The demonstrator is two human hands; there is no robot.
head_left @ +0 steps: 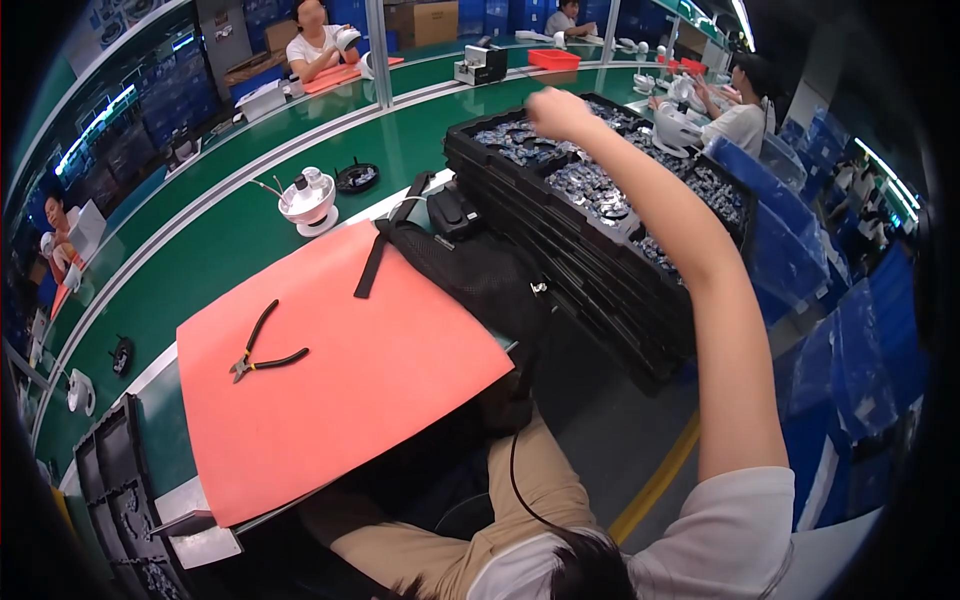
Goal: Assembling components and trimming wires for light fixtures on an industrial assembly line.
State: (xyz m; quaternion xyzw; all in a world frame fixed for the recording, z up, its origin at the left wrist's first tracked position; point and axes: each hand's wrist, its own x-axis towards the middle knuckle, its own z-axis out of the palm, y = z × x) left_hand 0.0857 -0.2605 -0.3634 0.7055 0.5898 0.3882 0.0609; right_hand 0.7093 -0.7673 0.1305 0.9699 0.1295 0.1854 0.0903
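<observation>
The right hand (557, 113) is stretched out over the far left part of the top black plastic tray (560, 212), which is placed at the right of the work place, on a pile of similar trays. The fingers are seen curled inward, but the hand is blurred, and it cannot be told whether they are closed on something. The left hand is outside the view, so its grip cannot be told. The tray is filled with many small shiny parts (595, 190), which are grouped in its compartments. At the left of the trays, a black mesh bag (470, 270) is laid against the edge of a salmon-pink mat (340, 430). On the left half of this mat, diagonal cutting pliers (283, 359) with black handles are left spread open. Beyond the mat, a white rounded device (308, 200) is stood on the green conveyor belt (230, 210), near a black round part (356, 178). At the far side, a white object is held by a seated co-worker (318, 50).
</observation>
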